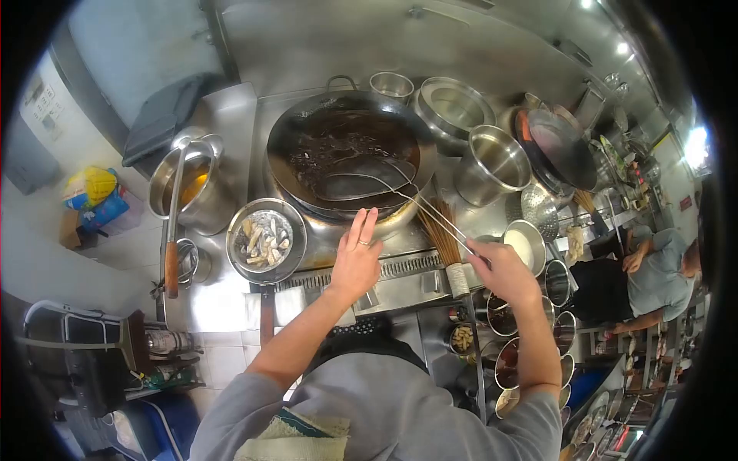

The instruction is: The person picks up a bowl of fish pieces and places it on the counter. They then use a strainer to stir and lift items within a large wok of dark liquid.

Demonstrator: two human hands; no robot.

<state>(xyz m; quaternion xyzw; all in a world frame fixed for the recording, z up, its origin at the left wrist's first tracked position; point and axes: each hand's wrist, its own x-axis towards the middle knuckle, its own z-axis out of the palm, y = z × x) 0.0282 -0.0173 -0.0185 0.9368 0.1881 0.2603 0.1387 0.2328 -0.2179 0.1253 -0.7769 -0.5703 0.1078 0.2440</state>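
Observation:
My right hand (503,269) is closed round the handle of a wire strainer (357,187), whose round mesh lies in the large black wok (284,165) over dark liquid. Just below the wok's near rim, my left hand (357,265) is held out with its fingers apart, a ring on one of them, and holds nothing. Left of that hand, a metal strainer (299,234) with a dark wooden handle holds pale, elongated pieces of food (265,240). Beside my right hand stands a bamboo brush (442,238) with a wrapped handle.
At left is a pot (161,184) of yellowish liquid with a ladle (172,250) across it. Metal pots (492,165) stand right of the wok, near a bowl of white liquid (523,244). Several ingredient containers (565,330) line the lower right. Another person (663,273) stands at far right.

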